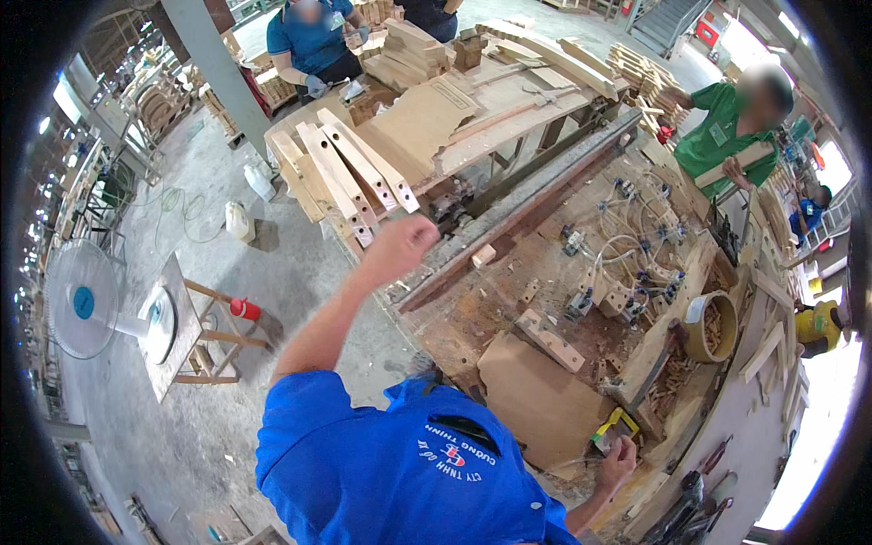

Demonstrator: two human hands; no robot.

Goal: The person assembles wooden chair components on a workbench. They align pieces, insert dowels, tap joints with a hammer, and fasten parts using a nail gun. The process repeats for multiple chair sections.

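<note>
My left hand (402,243) is raised with its fingers curled into a fist, right beside the lower ends of several pale wooden slats (350,177) that lean off the far bench. Nothing shows inside the fist. My right hand (618,463) is low at the near edge of the workbench (472,313). Its fingers curl around the lower end of a small yellow and black tool (616,425), next to a brown cardboard sheet (536,400).
On the workbench lie a notched wooden block (549,339), clamps with white hoses (627,254), a round tub of wooden pegs (711,325) and a long steel rail (527,204). Co-workers stand at the back (309,41) and right (727,127). A fan (82,300) and stool (195,331) stand left.
</note>
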